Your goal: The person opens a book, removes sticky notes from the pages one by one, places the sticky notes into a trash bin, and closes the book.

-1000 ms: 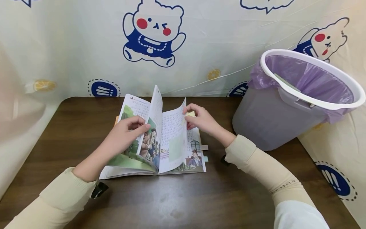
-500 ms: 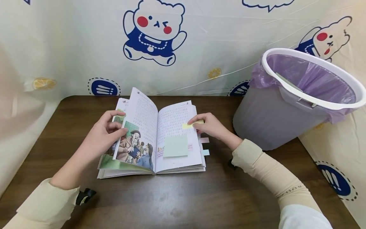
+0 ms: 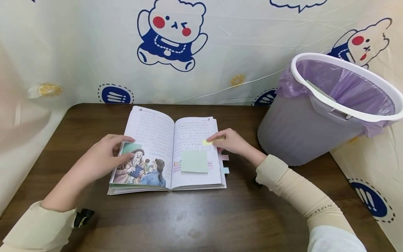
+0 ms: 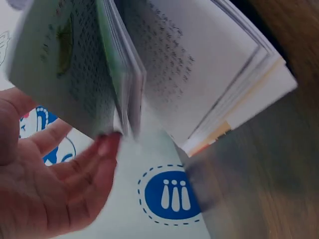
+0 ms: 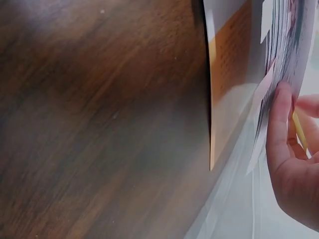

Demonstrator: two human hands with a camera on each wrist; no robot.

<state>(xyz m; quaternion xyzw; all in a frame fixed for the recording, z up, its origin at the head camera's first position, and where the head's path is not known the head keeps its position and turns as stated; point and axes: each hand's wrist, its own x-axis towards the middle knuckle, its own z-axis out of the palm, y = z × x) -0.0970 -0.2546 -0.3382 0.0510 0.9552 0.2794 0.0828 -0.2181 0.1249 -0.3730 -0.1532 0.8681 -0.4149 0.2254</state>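
Resting its fingertips on the left page of the spread book [image 3: 152,131], the left hand [image 3: 100,158] keeps thumb and forefinger wide apart. The left wrist view alone shows an orange tab [image 4: 218,131] at the book's edge; there some leaves stand raised and blurred by the fingers. The book lies on the bench [image 3: 182,220] between the hands, its lower edge set back from the bench's near part, with brown wood between. A pale green sticky note [image 3: 194,161] lies on the right page. Just above and right of it, the right hand [image 3: 232,141] pinches a yellow sticky note [image 3: 205,142] narrowly at the page's outer edge. Pink tab [image 3: 224,158] and blue tab [image 3: 225,170] project below that hand. The right wrist view adds an orange panel [image 5: 232,59] beside the stacked page edges. Farther right, wood separates the book from the grey bin [image 3: 292,133].
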